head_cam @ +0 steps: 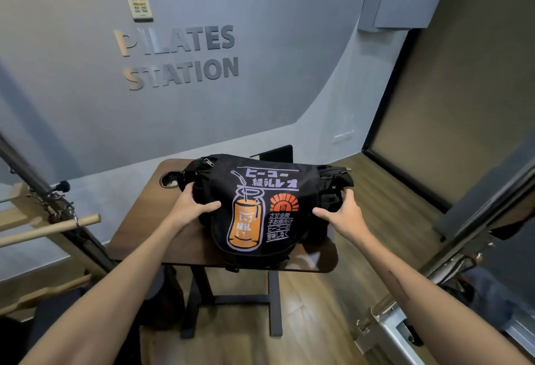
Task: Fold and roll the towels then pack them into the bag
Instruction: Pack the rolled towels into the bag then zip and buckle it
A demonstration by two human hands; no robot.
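A black messenger bag (301, 191) with an orange bottle print and pale lettering on its closed flap lies on a small dark wooden table (136, 220). My left hand (192, 204) grips the bag's left end, thumb across the flap. My right hand (341, 208) grips the right end, fingers curled round the side. No towel shows; the flap hides the bag's inside.
A round cup hole (169, 180) sits in the table's far left corner. Metal frame bars (43, 191) and wooden dowels (49, 230) stand at the left. More metal equipment (434, 283) runs along the right. Wood floor lies under the table, a grey wall behind.
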